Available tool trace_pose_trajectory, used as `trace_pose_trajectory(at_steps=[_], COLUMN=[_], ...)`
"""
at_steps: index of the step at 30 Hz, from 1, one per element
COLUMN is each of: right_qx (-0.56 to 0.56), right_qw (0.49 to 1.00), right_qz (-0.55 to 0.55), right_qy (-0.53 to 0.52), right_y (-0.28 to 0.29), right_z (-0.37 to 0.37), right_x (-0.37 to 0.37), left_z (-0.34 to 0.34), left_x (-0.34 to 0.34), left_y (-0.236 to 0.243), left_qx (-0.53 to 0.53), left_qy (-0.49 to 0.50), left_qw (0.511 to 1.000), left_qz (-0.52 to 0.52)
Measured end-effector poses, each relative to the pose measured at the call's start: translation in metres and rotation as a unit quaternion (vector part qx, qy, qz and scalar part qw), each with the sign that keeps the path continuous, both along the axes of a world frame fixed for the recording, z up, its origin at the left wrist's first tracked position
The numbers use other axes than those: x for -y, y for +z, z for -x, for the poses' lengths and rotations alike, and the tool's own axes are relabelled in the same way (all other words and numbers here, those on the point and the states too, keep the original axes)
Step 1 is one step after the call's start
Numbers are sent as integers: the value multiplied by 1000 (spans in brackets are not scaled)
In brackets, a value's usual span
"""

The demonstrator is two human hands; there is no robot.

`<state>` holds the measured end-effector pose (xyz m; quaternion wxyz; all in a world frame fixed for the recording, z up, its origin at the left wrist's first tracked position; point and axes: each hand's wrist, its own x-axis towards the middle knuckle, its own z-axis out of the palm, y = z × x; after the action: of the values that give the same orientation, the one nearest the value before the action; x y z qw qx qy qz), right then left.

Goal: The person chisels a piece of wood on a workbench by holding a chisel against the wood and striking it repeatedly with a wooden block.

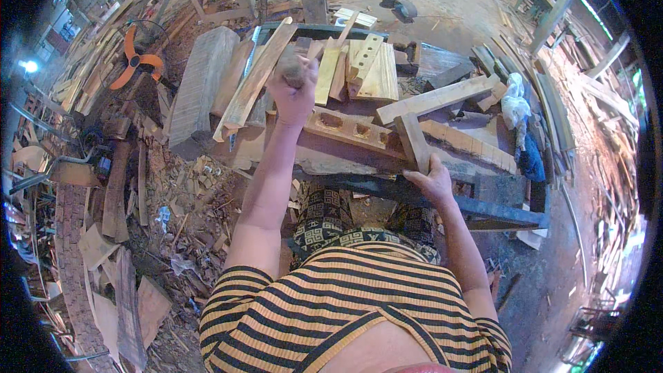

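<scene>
Down inside the right hand (434, 182) is the near end of a short wooden block (412, 139), thumb and fingers closed on it. The block's long axis points away from that hand and slightly left, so it sits across the right end of a beam with square holes (353, 131). Can't really tell if the two are touching or just overlapping from this angle.

That beam is the bit to watch imo: it lies left of the right hand, long axis running roughly side to side, dropping a little toward that hand. Its left end is just nearer the body than the left hand (295, 102), which is up and closed tight around a brown blunt-ended thing (292, 73), mostly hidden, so no clue what it is. For the block, the right hand is clearly the nearer one.

Further out, a pale block with round holes (366, 59) lies right of and beyond the left hand, and a long plank (255, 79) slants along its left side. Beyond the right hand there's a light timber (438, 99), all of this piled on the counter (248, 156).
</scene>
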<state>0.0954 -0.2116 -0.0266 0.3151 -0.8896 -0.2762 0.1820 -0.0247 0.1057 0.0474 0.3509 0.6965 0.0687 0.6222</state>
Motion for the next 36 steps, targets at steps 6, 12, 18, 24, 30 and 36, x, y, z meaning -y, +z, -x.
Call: trace_pose_trajectory(at_steps=[6, 12, 18, 24, 30, 36], right_qx=[0, 16, -1, 7, 2, 17], right_qw=[999, 1000, 1000, 1000, 1000, 997], right_qz=[-31, -12, -18, -14, -6, -69], right_qy=[13, 5, 1, 2, 1, 13], right_y=[-3, -4, -4, -8, -6, -12], right_z=[-1, -1, 1, -1, 1, 0], right_x=[0, 1, 0, 1, 1, 4], left_z=[0, -1, -7, -17, -11, -10], left_x=[27, 41, 40, 57, 49, 47], left_y=[2, -4, -5, -2, -3, -2], left_qx=[20, -13, -40, -49, -89, -94], left_qy=[-100, -105, -161, -207, -166, -177], left_qw=[963, 961, 954, 956, 963, 954], left_qz=[249, 254, 252, 200, 191, 222])
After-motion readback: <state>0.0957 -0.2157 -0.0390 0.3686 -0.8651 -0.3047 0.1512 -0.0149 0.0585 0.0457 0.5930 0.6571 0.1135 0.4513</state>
